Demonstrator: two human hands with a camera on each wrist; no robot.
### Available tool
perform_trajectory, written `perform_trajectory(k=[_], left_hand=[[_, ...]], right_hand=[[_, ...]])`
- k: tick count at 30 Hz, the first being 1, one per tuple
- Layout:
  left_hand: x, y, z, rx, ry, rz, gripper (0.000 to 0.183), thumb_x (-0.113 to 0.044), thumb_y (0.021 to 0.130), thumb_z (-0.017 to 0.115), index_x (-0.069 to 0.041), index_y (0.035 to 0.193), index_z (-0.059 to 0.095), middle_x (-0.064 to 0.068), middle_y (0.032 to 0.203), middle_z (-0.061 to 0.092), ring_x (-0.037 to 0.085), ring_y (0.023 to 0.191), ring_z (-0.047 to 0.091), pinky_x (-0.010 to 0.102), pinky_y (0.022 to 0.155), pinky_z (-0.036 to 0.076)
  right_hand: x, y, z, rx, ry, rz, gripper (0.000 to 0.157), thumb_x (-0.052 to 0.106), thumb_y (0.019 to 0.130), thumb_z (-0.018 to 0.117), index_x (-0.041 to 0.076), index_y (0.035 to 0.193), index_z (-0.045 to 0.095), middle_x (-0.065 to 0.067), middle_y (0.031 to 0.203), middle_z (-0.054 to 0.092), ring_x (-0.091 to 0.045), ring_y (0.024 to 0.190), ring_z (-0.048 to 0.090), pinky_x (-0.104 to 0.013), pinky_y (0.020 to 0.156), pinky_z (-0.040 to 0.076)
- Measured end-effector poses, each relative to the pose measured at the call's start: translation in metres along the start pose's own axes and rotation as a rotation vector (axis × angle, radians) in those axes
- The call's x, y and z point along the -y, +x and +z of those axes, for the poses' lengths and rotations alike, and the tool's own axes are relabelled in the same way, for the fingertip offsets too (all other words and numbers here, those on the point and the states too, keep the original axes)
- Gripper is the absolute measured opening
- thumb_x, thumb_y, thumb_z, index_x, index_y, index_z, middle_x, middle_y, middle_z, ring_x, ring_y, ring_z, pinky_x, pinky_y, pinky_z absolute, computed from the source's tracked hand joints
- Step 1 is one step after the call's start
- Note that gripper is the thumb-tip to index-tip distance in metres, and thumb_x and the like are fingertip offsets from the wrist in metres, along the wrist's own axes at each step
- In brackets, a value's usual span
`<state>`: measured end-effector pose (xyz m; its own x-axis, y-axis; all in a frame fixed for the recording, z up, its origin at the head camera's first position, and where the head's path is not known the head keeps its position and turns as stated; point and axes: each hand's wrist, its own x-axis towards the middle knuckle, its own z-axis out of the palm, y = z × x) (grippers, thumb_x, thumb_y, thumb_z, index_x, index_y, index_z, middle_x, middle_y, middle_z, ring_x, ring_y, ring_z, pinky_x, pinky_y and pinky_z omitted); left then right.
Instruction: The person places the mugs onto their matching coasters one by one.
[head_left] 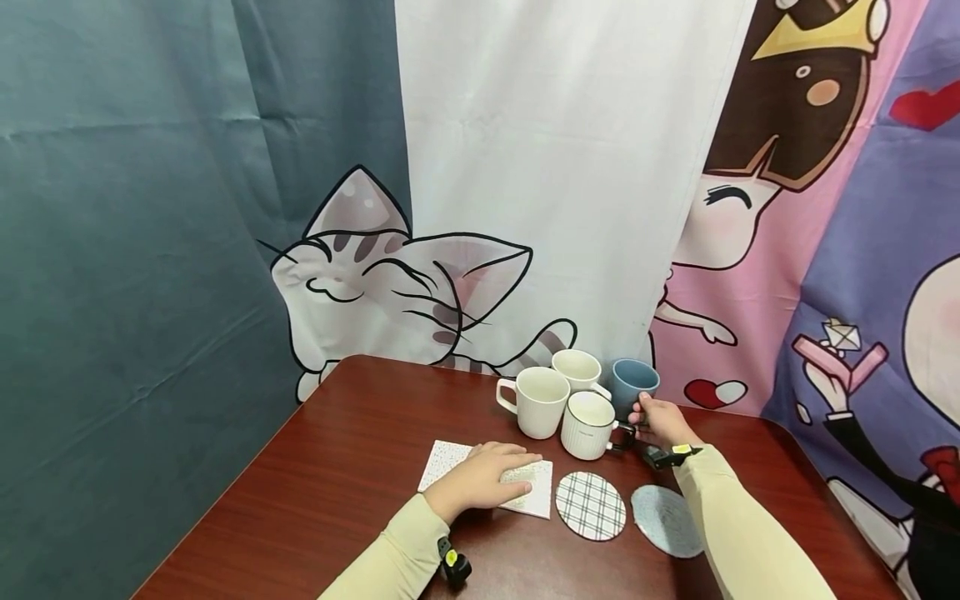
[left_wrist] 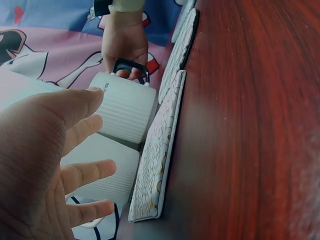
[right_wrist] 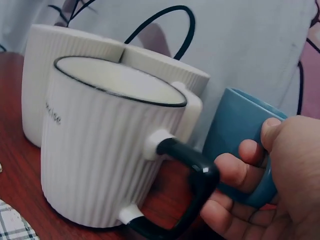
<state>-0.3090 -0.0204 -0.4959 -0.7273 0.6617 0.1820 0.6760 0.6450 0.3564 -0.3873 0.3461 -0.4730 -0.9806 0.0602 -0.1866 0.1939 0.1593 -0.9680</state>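
With fingers curled through its handle, my right hand (head_left: 663, 419) holds the blue mug (right_wrist: 237, 135) at the back right. Beside it, nearer me, stands a white ribbed mug (right_wrist: 115, 145) with a black rim and black handle. Two plain white mugs, one on the left (head_left: 542, 404) and one behind (head_left: 576, 365), stand close to it. My left hand (head_left: 487, 477), fingers straight and spread, is over a pale square coaster (head_left: 540, 502). In the left wrist view it appears apart from the coaster (left_wrist: 159, 150). A speckled pale surface (head_left: 444, 458) shows left of that hand.
A round plaid coaster (head_left: 590, 506) and a round grey-blue coaster (head_left: 666, 521) lie on the dark red wooden table (head_left: 315, 492), in front of the mugs. Printed curtains (head_left: 570, 167) hang behind the table.
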Motion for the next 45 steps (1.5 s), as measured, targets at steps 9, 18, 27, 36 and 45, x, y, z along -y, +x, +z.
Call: perform_trajectory(k=[9, 18, 27, 36, 45], left_hand=[[-0.007, 0.003, 0.002, 0.019, 0.04, 0.032, 0.054, -0.046, 0.097, 0.061, -0.033, 0.149, 0.052, 0.002, 0.149, 0.054, 0.028, 0.135, 0.049, 0.051, 0.108, 0.039], [-0.019, 0.01, 0.008, 0.071, -0.014, 0.062, 0.055, -0.042, 0.097, 0.062, -0.031, 0.15, 0.051, 0.006, 0.154, 0.048, 0.039, 0.141, 0.043, 0.059, 0.113, 0.033], [-0.039, 0.021, 0.013, 0.077, -0.041, 0.103, 0.056, -0.04, 0.096, 0.063, -0.031, 0.15, 0.051, 0.007, 0.155, 0.046, 0.04, 0.141, 0.043, 0.05, 0.116, 0.034], [-0.063, 0.037, 0.024, 0.079, -0.052, 0.186, 0.053, -0.037, 0.1, 0.058, -0.025, 0.151, 0.051, 0.007, 0.156, 0.046, 0.028, 0.144, 0.042, 0.038, 0.116, 0.036], [-0.091, 0.053, 0.046, 0.118, 0.046, 0.178, 0.054, -0.041, 0.1, 0.056, -0.024, 0.151, 0.051, 0.001, 0.156, 0.046, 0.023, 0.145, 0.04, 0.047, 0.115, 0.036]], right_hand=[[0.002, -0.012, -0.018, 0.029, 0.109, -0.04, 0.045, 0.032, 0.111, 0.035, -0.01, 0.119, 0.049, -0.004, 0.087, 0.073, -0.018, 0.076, 0.074, -0.035, 0.076, 0.062], [0.004, -0.031, -0.039, 0.052, 0.043, -0.077, 0.054, 0.041, 0.11, 0.038, -0.008, 0.129, 0.048, -0.001, 0.097, 0.075, -0.02, 0.085, 0.076, -0.038, 0.081, 0.061], [0.01, -0.055, -0.046, 0.046, -0.023, -0.118, 0.065, 0.046, 0.108, 0.04, -0.012, 0.137, 0.045, -0.001, 0.103, 0.076, -0.019, 0.089, 0.076, -0.039, 0.084, 0.06], [0.006, -0.078, -0.052, -0.003, -0.013, -0.154, 0.063, 0.05, 0.106, 0.044, -0.008, 0.129, 0.054, 0.001, 0.098, 0.077, -0.017, 0.086, 0.076, -0.037, 0.077, 0.061], [0.0, -0.096, -0.054, -0.027, -0.008, -0.185, 0.053, 0.047, 0.106, 0.047, -0.002, 0.117, 0.063, 0.004, 0.093, 0.077, -0.016, 0.081, 0.076, -0.033, 0.068, 0.061]])
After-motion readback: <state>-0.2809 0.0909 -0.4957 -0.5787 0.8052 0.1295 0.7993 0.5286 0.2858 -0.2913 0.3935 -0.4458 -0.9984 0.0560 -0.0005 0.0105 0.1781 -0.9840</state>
